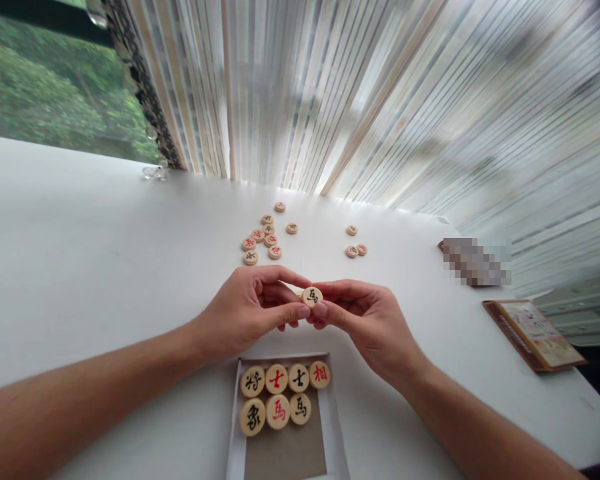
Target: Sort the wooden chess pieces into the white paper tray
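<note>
Wooden disc (313, 297) clamped between your left hand (257, 300) and right hand (370, 312) beyond the part-filled near tray (285, 457), you have seven pieces (279, 411) lined up inside it and about a dozen loose pieces (271, 240) on the far tabletop (130, 267).

The beige pieces (279, 412) are lettered red or black.

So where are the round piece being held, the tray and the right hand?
Held piece (313, 297): head view, its marked face.
Tray (285, 457): head view, its bare floor.
Right hand (373, 310): head view, middle of the hand.
</note>
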